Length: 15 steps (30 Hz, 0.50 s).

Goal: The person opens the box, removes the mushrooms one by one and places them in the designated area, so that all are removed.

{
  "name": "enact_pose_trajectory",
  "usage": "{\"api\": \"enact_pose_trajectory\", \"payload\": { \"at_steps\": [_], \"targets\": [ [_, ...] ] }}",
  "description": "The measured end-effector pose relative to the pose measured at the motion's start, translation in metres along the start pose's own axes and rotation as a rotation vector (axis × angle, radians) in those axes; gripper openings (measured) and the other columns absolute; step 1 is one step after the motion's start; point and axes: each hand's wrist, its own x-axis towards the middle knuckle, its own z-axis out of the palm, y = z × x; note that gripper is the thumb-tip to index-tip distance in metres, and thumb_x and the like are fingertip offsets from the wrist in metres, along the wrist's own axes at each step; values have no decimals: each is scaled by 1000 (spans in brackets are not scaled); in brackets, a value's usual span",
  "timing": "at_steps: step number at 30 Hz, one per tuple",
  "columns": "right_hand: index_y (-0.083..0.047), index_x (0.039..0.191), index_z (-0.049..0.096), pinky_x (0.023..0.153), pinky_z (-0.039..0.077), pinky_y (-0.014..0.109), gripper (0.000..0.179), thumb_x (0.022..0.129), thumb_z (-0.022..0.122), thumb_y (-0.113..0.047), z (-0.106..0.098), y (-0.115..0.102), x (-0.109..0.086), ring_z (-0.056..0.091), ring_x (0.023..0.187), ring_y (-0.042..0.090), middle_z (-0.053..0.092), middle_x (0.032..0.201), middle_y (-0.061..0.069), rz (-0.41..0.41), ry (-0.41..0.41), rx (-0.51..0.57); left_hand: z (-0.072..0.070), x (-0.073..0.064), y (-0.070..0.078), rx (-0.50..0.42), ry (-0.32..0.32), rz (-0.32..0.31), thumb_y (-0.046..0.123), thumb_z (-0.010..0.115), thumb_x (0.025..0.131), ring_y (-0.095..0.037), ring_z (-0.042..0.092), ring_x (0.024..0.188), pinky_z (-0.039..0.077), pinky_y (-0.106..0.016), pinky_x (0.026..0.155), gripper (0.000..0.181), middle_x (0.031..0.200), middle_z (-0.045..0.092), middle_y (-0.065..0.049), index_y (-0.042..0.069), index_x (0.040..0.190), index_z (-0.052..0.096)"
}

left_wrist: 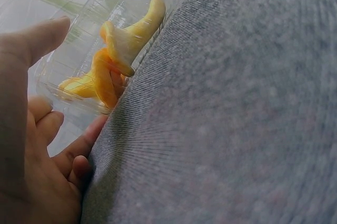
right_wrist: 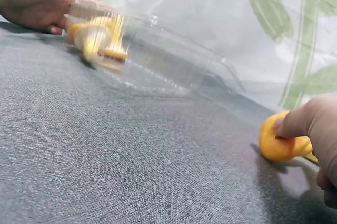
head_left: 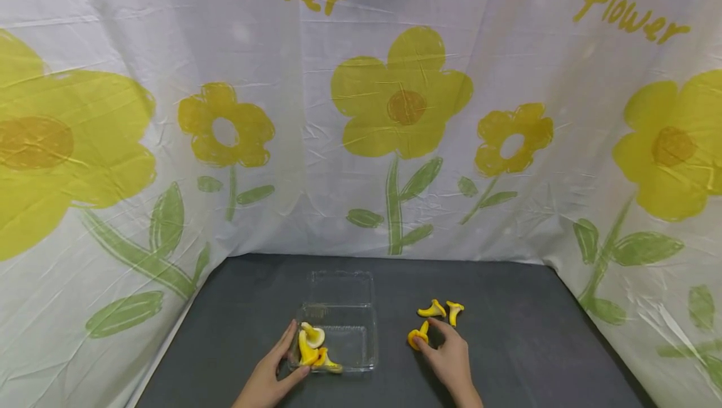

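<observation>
A clear plastic clamshell box (head_left: 361, 345) stands on the dark table with its lid raised at the back. Several yellow chanterelle mushrooms (head_left: 308, 351) lie in its left part. My left hand (head_left: 271, 367) holds the box at its near left corner, index finger along the left side and thumb at the front. To the right of the box, my right hand (head_left: 451, 358) pinches another chanterelle (right_wrist: 274, 142) between thumb and fingers; its rounded orange cap faces left, at or just above the table surface. Just beyond that hand lie two more chanterelles, a left one (head_left: 432, 309) and a right one (head_left: 454, 312).
The dark grey cloth-like tabletop (head_left: 507, 333) extends around the box and the hands. White sheets with printed yellow flowers (head_left: 403, 104) hang behind and on both sides. The transparent raised lid (head_left: 341, 287) leans back behind the box.
</observation>
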Motion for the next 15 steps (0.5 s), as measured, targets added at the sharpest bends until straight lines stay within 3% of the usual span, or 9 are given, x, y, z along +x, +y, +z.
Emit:
{"api": "enact_pose_trajectory", "payload": {
  "at_steps": [2, 5, 7, 10, 14, 15],
  "targets": [
    [1, 123, 77, 95, 56, 56, 56, 81, 96, -29, 2, 2, 1, 71, 113, 39, 77, 119, 17, -34, 20, -21, 0, 0, 0, -3, -5, 0, 37, 74, 101, -10, 45, 77, 37, -30, 61, 92, 170, 29, -27, 11, 171, 22],
    [1, 123, 77, 95, 55, 57, 54, 81, 95, -28, 6, 4, 2, 72, 112, 39, 77, 119, 18, -40, 43, -17, -1, 0, -1, 0, -6, 0, 37, 75, 101, -11, 45, 77, 37, -29, 62, 92, 165, 39, -25, 10, 171, 22],
    [1, 123, 77, 94, 56, 56, 54, 81, 95, -28, 8, 6, 2, 72, 111, 39, 77, 119, 18, -40, 61, -24, -1, 1, -1, 4, -9, 2, 37, 75, 101, -11, 44, 74, 37, -29, 62, 93, 152, 52, -21, 10, 171, 21],
    [1, 124, 77, 91, 57, 55, 54, 83, 94, -31, 9, 6, 1, 73, 104, 36, 77, 120, 19, -17, 72, -32, -1, 2, -3, 5, -14, 13, 37, 74, 101, -12, 41, 69, 37, -30, 61, 93, 130, 60, -11, 9, 171, 21],
    [0, 126, 77, 82, 55, 47, 56, 84, 92, -35, 9, 7, 1, 63, 77, 22, 76, 123, 20, 46, 56, -41, -1, 3, -7, -3, -26, 21, 37, 75, 100, -13, 38, 65, 36, -30, 60, 94, 117, 61, -4, 7, 171, 20],
    [0, 126, 77, 83, 55, 47, 57, 85, 92, -36, 9, 8, 0, 63, 78, 23, 76, 123, 20, 57, 54, -45, -1, 3, -8, -3, -30, 24, 37, 75, 100, -13, 38, 65, 36, -29, 60, 94, 114, 60, -3, 7, 171, 20]
  ]
}}
